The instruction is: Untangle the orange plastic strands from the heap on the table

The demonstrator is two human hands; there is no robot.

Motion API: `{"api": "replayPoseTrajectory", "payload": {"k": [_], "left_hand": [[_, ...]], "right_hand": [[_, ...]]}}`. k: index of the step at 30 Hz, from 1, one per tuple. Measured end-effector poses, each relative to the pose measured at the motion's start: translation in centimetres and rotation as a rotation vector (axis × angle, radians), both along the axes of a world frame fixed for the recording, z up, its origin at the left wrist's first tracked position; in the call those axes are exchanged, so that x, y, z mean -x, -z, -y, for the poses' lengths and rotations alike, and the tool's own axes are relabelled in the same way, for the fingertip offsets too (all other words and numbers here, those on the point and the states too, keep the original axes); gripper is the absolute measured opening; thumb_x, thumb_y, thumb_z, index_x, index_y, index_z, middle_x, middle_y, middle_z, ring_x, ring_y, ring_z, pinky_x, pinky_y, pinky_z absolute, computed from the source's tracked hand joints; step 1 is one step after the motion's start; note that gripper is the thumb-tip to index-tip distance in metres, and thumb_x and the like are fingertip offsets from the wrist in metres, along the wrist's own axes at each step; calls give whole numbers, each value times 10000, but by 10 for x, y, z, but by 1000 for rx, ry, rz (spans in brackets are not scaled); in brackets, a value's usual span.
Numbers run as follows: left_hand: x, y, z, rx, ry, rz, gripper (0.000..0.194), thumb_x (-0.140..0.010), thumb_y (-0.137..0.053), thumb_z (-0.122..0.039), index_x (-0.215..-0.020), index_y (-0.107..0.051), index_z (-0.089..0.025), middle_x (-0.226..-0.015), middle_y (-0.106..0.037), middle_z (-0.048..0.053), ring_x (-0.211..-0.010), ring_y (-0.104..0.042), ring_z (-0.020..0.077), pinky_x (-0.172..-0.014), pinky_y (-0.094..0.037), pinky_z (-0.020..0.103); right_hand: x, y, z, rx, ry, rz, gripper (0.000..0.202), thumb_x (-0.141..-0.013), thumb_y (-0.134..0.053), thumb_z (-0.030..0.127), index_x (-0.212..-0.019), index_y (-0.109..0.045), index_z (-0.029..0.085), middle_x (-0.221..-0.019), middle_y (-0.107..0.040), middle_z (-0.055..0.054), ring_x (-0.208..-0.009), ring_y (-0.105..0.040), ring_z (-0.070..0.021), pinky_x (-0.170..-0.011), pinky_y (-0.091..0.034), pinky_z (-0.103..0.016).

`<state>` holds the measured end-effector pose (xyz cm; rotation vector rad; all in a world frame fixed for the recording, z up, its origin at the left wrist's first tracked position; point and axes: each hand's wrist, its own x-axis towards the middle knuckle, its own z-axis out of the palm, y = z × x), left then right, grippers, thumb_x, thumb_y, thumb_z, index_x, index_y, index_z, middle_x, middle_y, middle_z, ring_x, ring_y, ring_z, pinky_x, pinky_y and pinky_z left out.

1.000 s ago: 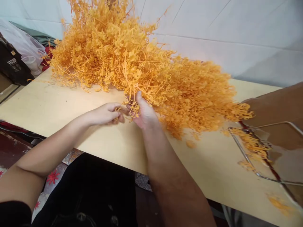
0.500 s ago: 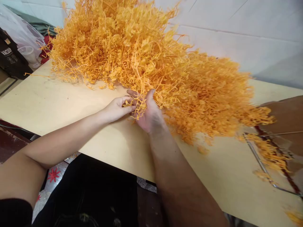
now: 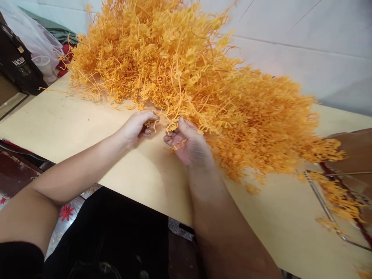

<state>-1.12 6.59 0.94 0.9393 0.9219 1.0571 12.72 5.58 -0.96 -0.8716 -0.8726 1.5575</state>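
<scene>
A big heap of tangled, curly orange strands (image 3: 151, 58), plastic-looking with small flat lobes, lies across the pale tabletop (image 3: 130, 178). At its near edge, my left hand (image 3: 139, 126) is closed, with a short orange strand poking out between its curled fingers. Just to the right, my right hand (image 3: 190, 143) has its palm turned up. Its thumb presses a bunch of orange strands (image 3: 172, 124) against the fingers, and a loose bit lies across the palm. Several longer strands run from this bunch up into the heap. A small gap separates the two hands.
Behind the heap stands a white wall (image 3: 290, 58). A black box marked VACUU (image 3: 20, 62), a clear plastic cup (image 3: 43, 66) and a plastic bag are at the far left. On the right are a bent metal rod (image 3: 322, 205) and brown cardboard (image 3: 354, 151).
My hands have moved apart, the left drawing away from the right palm. The right hand's thumb has come down onto the strands. The whole view has shifted slightly.
</scene>
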Motion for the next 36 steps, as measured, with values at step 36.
{"api": "replayPoseTrajectory", "payload": {"k": [36], "left_hand": [[-2,16,9,-388,281,-560,140,-774,-472,-181,-795,-586,-102,-776,-624,22,-705,-555,84,-719,-452,222]], "right_hand": [[5,-6,7,-98,16,140,230,-645,-644,390,-689,-518,203,-633,-488,22,-539,-427,-76,-469,-342,-220]]}}
